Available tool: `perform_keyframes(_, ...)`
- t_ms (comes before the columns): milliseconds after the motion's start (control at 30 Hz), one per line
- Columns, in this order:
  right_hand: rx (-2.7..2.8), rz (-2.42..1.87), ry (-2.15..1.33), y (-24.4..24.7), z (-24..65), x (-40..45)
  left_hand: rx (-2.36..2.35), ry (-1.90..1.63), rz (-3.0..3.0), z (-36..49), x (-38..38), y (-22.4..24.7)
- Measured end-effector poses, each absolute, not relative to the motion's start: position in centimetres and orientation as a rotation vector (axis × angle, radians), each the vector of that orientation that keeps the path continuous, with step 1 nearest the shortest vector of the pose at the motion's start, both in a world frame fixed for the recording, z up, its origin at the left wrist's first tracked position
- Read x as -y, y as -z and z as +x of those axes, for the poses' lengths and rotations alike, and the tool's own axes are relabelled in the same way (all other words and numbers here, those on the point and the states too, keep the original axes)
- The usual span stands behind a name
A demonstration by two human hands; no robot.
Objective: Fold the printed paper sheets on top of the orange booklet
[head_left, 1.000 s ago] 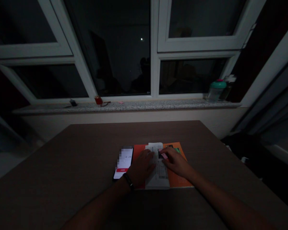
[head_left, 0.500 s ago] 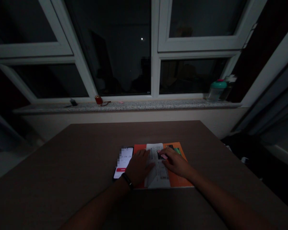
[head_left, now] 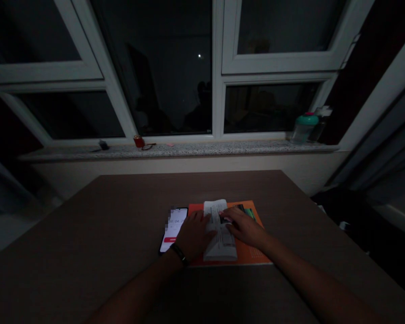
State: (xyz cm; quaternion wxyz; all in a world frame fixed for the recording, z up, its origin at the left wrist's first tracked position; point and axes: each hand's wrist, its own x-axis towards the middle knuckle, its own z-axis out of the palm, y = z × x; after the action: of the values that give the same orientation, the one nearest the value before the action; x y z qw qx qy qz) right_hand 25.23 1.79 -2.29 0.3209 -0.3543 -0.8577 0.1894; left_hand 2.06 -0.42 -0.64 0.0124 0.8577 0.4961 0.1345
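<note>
An orange-red booklet point(head_left: 253, 254) lies on the brown table point(head_left: 138, 193), with a folded, printed white paper point(head_left: 224, 247) on top. My left hand point(head_left: 195, 234) rests with its fingers apart on the paper's left edge and the red part of the booklet. From the right, my right hand point(head_left: 245, 227) touches the paper with bent fingers; something small and pale shows at its fingertips, too dim to make out. Just left of my left hand is a phone point(head_left: 175, 227) with a lit screen.
Beyond the table, a speckled windowsill point(head_left: 195, 148) holds a small red jar point(head_left: 139, 141), a dark small bottle point(head_left: 103, 145) and a teal-topped bottle point(head_left: 305, 126). Dark window panes rise behind it.
The white paper's right side has shifted slightly left, its top edge stands a little higher, and its bottom edge has lifted off the booklet's lower edge. My right hand has moved slightly left.
</note>
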Motion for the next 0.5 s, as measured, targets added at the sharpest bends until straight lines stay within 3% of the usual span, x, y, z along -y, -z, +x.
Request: perform_keyframes(500, 2.317, -0.943, -0.473, 2.30, 25.01, -1.70, -1.456, -0.599, 2.454, 1.61, -0.31, 0.73)
